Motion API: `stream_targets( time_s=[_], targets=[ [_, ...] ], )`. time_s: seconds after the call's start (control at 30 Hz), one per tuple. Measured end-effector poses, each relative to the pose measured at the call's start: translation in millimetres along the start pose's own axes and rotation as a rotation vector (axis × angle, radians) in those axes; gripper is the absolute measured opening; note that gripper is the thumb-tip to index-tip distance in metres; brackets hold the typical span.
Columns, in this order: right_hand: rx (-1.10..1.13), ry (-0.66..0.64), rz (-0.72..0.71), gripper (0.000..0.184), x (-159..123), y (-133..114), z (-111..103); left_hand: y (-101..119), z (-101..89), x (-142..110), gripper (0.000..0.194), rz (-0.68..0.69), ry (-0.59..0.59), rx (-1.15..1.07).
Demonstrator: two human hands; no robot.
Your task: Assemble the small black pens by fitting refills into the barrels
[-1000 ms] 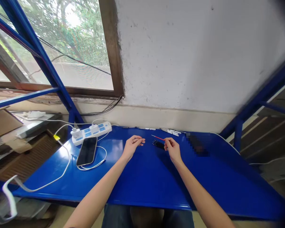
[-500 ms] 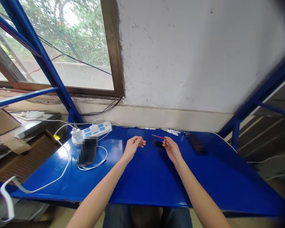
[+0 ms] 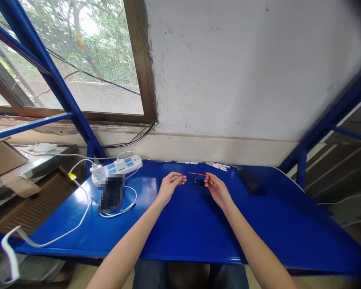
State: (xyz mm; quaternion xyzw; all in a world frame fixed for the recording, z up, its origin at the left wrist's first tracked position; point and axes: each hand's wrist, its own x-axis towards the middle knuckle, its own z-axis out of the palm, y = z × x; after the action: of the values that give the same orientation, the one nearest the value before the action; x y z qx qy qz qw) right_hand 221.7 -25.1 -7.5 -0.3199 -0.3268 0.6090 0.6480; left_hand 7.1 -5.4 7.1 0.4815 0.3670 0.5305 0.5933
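In my right hand [image 3: 217, 188] a thin red pen refill [image 3: 200, 174] is pinched between thumb and fingertips, its pale tip pointing left. My left hand [image 3: 170, 186] faces that tip a short gap away, thumb and fingers closed in a pinch; anything between them is too small to make out. Beneath the refill, a cluster of small black pieces [image 3: 199, 182] with light tips lies on the blue table [image 3: 192, 224], partly hidden by my right hand. White pen barrels [image 3: 220, 166] rest at the back of the table, beyond my right hand.
A white power strip [image 3: 117, 168] with plugs stands at the back left, a pixelated dark object [image 3: 112, 193] and a white cable [image 3: 124, 211] in front of it. Another pixelated dark object [image 3: 251, 181] lies right. Thin pen parts [image 3: 186, 162] line the wall edge. Blue frame posts flank the table.
The red refill has moved slightly left and its tip is now closer to my left hand. My left fingers have drawn together into a pinch and extended a little to the right.
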Motion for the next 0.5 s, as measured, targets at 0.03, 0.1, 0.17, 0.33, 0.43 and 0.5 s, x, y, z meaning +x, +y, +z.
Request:
stream_targets(
  time_s=[0.03,0.1,0.17,0.33,0.43,0.5],
  targets=[
    [0.002,-0.01,0.007,0.028,-0.9,-0.4,1.1,0.1,0.2,0.1,0.036,0.0,-0.002,-0.016],
    [-0.006,-0.024,0.018,0.029,-3.0,-1.9,4.0,0.2,0.6,0.2,0.034,0.005,-0.011,-0.036],
    [-0.023,-0.028,0.026,0.029,-5.2,-3.6,7.1,-0.1,1.2,0.0,0.033,0.011,-0.028,-0.052],
    [-0.049,-0.031,0.032,0.03,-7.5,-4.1,9.5,-1.0,2.7,-1.1,0.033,0.012,-0.053,-0.082],
    [-0.058,-0.038,0.034,0.031,-6.3,-2.1,7.3,-1.1,2.4,-1.3,0.033,0.01,-0.06,-0.085],
    [-0.065,-0.051,0.037,0.031,-5.5,-0.8,6.0,-0.7,2.1,-1.4,0.033,0.01,-0.061,-0.074]
  ],
)
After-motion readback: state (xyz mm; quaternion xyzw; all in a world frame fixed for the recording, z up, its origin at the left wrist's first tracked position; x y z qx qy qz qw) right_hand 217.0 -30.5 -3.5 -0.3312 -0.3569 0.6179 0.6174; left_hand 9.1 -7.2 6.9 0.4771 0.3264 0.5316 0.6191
